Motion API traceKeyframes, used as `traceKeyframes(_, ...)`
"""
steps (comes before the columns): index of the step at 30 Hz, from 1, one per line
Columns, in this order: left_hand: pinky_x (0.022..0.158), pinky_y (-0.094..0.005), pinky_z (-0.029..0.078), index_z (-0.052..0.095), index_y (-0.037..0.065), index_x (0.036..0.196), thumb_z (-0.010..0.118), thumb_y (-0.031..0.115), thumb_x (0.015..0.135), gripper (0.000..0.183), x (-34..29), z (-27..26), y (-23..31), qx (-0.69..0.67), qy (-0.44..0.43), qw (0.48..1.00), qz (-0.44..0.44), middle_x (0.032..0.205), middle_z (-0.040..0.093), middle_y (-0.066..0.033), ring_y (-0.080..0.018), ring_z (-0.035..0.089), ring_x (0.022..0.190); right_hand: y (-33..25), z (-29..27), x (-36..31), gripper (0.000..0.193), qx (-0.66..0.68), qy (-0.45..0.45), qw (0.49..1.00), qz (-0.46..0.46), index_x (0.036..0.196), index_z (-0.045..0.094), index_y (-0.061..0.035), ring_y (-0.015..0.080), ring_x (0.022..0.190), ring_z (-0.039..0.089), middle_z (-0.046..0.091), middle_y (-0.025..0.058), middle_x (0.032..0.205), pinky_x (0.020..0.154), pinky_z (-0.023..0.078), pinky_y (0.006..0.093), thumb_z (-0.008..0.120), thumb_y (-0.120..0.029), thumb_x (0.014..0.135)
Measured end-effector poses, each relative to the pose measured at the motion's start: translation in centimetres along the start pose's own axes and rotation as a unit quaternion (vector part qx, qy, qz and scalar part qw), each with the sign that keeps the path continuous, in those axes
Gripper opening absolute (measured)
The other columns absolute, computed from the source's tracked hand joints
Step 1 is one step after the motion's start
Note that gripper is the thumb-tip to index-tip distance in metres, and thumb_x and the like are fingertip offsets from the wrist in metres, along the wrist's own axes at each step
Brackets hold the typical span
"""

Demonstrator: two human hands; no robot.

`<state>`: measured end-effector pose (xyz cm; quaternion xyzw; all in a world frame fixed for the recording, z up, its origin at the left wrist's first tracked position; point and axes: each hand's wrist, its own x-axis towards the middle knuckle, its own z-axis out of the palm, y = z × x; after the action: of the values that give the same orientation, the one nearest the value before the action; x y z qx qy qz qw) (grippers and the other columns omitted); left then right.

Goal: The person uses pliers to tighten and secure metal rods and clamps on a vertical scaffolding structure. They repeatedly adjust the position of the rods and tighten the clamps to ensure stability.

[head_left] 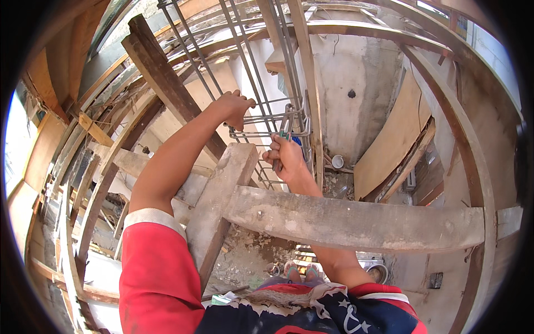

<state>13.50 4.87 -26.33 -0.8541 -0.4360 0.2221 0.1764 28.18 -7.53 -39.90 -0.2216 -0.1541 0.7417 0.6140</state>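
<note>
A cage of steel reinforcing bars (245,42) rises in front of me, with several bent wire-like rings (253,134) stacked around the upright bars. My left hand (233,108) is curled at the cage's left side, its fingers closed about a bar; the exact grip is partly hidden. Lower and to the right, my right hand (285,158) is wrapped round pliers (287,121) with green on the handles. The jaws point up and lie against the rings at the cage's right side. My right forearm passes beneath a wooden beam.
A thick wooden beam (356,220) crosses in front of my body and meets another timber (222,192). A dark post (167,78) leans at left. A plywood sheet (395,139) stands at right. Rubble (250,256) covers the floor far below, near my sandalled feet (300,271).
</note>
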Motion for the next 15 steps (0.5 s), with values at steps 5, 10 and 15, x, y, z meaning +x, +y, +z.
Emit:
traceKeyframes(5,0.094,-0.0402,0.050,0.061,0.007,0.123,0.082,0.023,0.062,0.066,0.2,0.3,-1.2,-0.084,0.013,0.996,0.012,0.112,0.070,-0.0087,-0.0322,0.055,0.116,-0.5,1.0,-0.6,0.016,0.001,-0.017,1.000,-0.003,0.087,0.043,-0.0064,0.0065,0.047,0.034,0.039,-0.0050,0.066,0.069,0.049,0.0326,0.047,-0.003,0.102)
traceKeyframes(10,0.098,-0.0407,0.048,0.061,0.011,0.126,0.079,0.025,0.068,0.063,-0.4,0.5,-1.4,-0.082,0.017,0.996,0.019,0.104,0.072,-0.0058,-0.0302,0.054,0.117,-2.1,3.5,-0.5,0.015,0.071,-0.067,0.995,-0.013,0.088,0.042,-0.0082,0.0089,0.050,0.035,0.041,-0.0030,0.069,0.064,0.049,0.0322,0.050,-0.007,0.101)
traceKeyframes(15,0.093,-0.0437,0.051,0.060,0.013,0.130,0.077,0.022,0.068,0.064,0.7,1.2,-1.7,-0.078,0.026,0.996,0.031,0.107,0.069,-0.0115,-0.0347,0.053,0.115,-1.6,1.9,0.7,0.011,0.073,-0.079,0.994,0.011,0.106,0.049,0.0000,0.0063,0.051,0.038,0.040,-0.0057,0.067,0.070,0.052,0.0313,0.048,-0.011,0.104)
